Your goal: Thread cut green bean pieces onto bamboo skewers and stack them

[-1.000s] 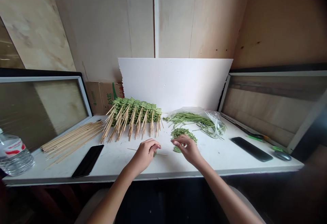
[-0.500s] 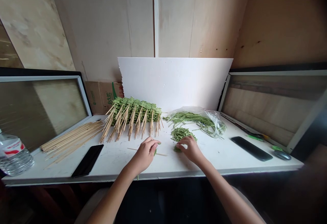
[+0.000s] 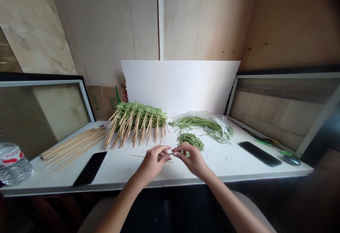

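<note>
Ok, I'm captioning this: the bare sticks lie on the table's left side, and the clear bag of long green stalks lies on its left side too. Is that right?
Not quite: the clear bag of long green stalks lies on the table's right side, as the head view shows. The bare sticks do lie on its left side.

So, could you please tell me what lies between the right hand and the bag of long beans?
In the head view, the pile of short beans lies there on the white table; the right hand hides part of its near side.
</note>
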The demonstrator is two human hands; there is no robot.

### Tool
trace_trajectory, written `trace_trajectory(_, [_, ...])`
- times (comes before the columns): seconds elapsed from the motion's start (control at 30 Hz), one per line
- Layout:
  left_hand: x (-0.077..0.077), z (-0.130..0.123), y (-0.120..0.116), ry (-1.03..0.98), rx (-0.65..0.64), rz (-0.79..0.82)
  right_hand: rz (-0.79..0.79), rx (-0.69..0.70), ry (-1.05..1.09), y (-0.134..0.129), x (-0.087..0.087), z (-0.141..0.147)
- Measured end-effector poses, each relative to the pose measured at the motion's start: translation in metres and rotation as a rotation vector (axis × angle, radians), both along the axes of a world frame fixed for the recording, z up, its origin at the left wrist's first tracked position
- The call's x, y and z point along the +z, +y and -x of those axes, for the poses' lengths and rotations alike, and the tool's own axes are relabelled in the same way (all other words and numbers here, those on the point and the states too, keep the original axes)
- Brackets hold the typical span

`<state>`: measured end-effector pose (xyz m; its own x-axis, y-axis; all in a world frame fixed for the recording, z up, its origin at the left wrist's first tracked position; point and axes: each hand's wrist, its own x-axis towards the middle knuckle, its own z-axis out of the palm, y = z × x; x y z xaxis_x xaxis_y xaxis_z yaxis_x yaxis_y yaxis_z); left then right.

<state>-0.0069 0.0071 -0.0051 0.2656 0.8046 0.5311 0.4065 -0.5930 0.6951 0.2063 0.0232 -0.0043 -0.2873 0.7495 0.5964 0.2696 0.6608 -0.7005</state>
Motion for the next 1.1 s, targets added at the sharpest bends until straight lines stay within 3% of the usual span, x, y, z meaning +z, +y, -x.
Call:
trace_trajectory(0.13, [0.003, 0.003, 0.000, 0.039, 0.039, -0.023, -0.039, -0.032, 0.019, 0.002, 0.002, -0.005])
trace_trajectory(0.37, [0.004, 0.002, -0.003, 0.042, -0.022, -0.081, -0.098, 0.011, -0.089, -0.010, 0.012, 0.003])
trace_trajectory(0.53, [0.003, -0.002, -0.006, 0.089, -0.059, -0.059, -0.122, 0.038, -0.104, -0.011, 0.005, 0.007])
trace_trajectory(0.73, [0.006, -0.003, -0.010, 0.013, -0.171, 0.017, 0.029, 0.201, 0.012, -0.008, -0.007, 0.010])
trace_trajectory(0.87, [0.010, -0.001, -0.010, 0.016, -0.175, 0.054, 0.086, 0.314, 0.100, -0.009, 0.000, 0.008])
trace_trajectory(0.93, [0.010, 0.001, -0.008, 0.019, -0.126, 0.043, 0.048, 0.225, 0.095, -0.005, 0.005, 0.002])
trace_trajectory(1.0, [0.009, 0.004, -0.005, 0.014, -0.071, 0.039, -0.049, 0.048, 0.028, 0.004, 0.006, -0.008])
trace_trajectory(1.1, [0.005, 0.007, 0.000, 0.013, -0.018, 0.055, -0.150, -0.191, -0.171, 0.025, -0.006, -0.027])
